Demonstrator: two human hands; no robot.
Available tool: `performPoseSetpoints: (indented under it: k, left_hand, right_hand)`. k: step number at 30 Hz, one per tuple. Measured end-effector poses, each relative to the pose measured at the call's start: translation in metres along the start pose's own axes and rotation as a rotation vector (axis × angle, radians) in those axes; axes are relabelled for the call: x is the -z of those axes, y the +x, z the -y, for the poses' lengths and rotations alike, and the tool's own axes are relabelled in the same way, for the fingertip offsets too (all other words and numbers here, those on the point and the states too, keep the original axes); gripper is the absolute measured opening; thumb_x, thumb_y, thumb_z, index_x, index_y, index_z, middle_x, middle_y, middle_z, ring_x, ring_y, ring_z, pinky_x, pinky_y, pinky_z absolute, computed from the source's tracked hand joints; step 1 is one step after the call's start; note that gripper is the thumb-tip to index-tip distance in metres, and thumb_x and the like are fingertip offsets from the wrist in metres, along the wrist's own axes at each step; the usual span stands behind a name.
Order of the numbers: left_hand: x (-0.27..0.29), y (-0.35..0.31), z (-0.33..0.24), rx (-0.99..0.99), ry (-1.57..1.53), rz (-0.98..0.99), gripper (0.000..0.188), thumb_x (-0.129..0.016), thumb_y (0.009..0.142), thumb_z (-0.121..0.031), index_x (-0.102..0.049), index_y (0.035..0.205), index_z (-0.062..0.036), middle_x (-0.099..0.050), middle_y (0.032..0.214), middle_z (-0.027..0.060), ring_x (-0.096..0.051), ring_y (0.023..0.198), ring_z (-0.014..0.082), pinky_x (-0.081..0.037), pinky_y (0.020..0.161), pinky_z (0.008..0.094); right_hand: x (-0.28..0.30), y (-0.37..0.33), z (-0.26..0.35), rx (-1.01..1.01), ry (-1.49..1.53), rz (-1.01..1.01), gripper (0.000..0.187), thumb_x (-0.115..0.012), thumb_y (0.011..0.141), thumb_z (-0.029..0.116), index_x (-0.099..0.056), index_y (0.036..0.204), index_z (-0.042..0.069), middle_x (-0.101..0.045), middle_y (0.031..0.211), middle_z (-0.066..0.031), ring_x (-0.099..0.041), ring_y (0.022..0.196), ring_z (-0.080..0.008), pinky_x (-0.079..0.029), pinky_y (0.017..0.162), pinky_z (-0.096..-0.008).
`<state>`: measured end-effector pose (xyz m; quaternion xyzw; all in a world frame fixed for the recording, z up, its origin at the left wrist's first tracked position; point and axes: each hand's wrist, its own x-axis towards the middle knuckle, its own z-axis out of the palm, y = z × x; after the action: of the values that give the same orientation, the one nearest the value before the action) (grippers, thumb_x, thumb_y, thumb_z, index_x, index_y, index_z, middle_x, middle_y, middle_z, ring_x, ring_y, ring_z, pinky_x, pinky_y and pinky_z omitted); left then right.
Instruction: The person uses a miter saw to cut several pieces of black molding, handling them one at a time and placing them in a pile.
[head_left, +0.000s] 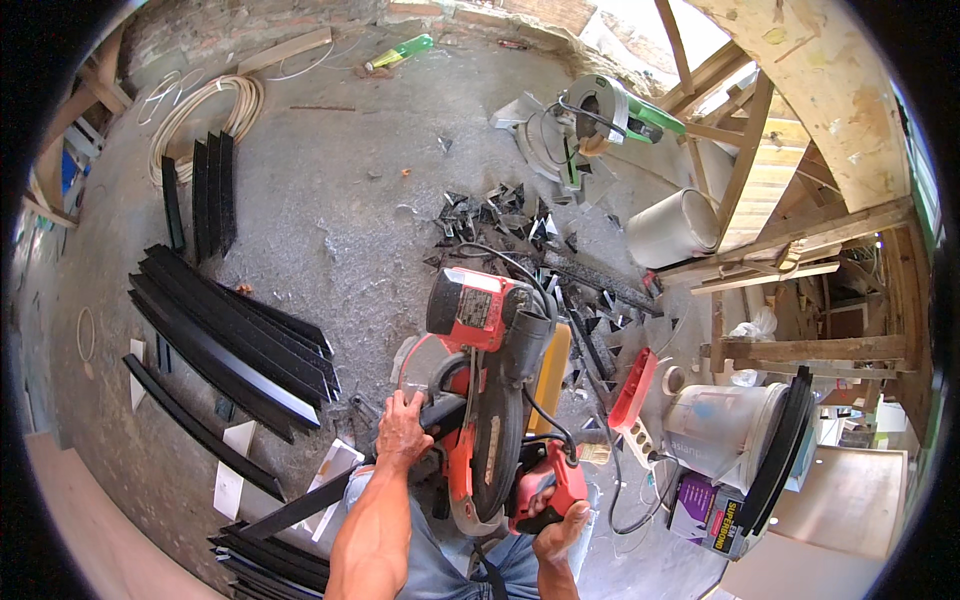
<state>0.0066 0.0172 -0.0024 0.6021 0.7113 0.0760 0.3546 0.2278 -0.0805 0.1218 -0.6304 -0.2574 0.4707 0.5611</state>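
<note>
A red and black miter saw (468,310) stands on the floor in front of me, between my legs. My right hand (562,530) is closed round its red handle (552,485), the thumb along the side. Lying across the saw's base, a long black strip (300,508) runs back to the lower left beside my knee. My left hand (402,435) presses it down close to the saw head, fingers bent over it. The saw head hides where the strip meets the blade.
Black offcuts (500,210) litter the floor beyond the saw. Stacks of black strips (220,330) lie at left. A green miter saw (600,110), a white bucket (675,228) and a power strip (640,440) with cables are at right, near a wooden frame (810,348).
</note>
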Motion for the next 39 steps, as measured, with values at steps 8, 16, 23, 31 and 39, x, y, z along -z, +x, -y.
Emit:
performPoseSetpoints:
  k: [8,16,23,31,39]
  left_hand:
    - [0.001,0.0,-0.001,0.006,0.009,0.008,0.065,-0.077,0.058,-0.005,-0.057,0.119,-0.0112,-0.05,0.113,0.0162,-0.053,0.112,0.0386,-0.051,0.094,0.0479]
    - [0.001,0.0,0.001,-0.009,0.022,0.014,0.068,-0.078,0.058,-0.005,-0.054,0.122,-0.0093,-0.049,0.117,0.0171,-0.051,0.115,0.0406,-0.053,0.092,0.0493]
    - [0.001,0.001,-0.002,0.013,0.033,0.029,0.068,-0.079,0.058,-0.006,-0.054,0.122,-0.0105,-0.049,0.116,0.0165,-0.051,0.115,0.0406,-0.053,0.092,0.0499]
    - [-0.004,0.001,0.002,0.004,0.03,-0.004,0.068,-0.076,0.057,-0.003,-0.054,0.121,-0.01,-0.049,0.114,0.0163,-0.052,0.114,0.0403,-0.053,0.091,0.0496]
    - [-0.003,0.001,0.001,0.011,0.033,0.009,0.068,-0.076,0.057,-0.004,-0.055,0.121,-0.01,-0.049,0.115,0.0164,-0.051,0.115,0.04,-0.054,0.092,0.0485]
  right_hand:
    - [-0.001,0.001,0.0,0.017,-0.039,0.002,0.086,-0.041,0.087,0.081,-0.059,0.091,-0.004,-0.056,0.066,-0.0067,-0.055,0.057,-0.0155,-0.045,0.052,-0.0278]
    - [-0.002,0.001,0.004,0.022,-0.066,0.011,0.086,-0.04,0.089,0.079,-0.059,0.091,-0.004,-0.056,0.066,-0.0067,-0.056,0.057,-0.0153,-0.046,0.051,-0.0275]
    - [0.0,0.001,0.002,0.02,-0.07,0.002,0.086,-0.04,0.089,0.079,-0.059,0.089,-0.005,-0.055,0.065,-0.0067,-0.056,0.056,-0.0154,-0.045,0.051,-0.0274]
    - [0.002,-0.001,-0.004,0.013,-0.054,0.003,0.088,-0.042,0.086,0.081,-0.059,0.085,-0.005,-0.057,0.066,-0.008,-0.056,0.056,-0.0163,-0.045,0.051,-0.0282]
    - [0.005,-0.001,-0.008,0.022,-0.047,0.018,0.081,-0.044,0.087,0.08,-0.055,0.088,-0.001,-0.052,0.066,-0.0075,-0.053,0.057,-0.0196,-0.045,0.053,-0.03]
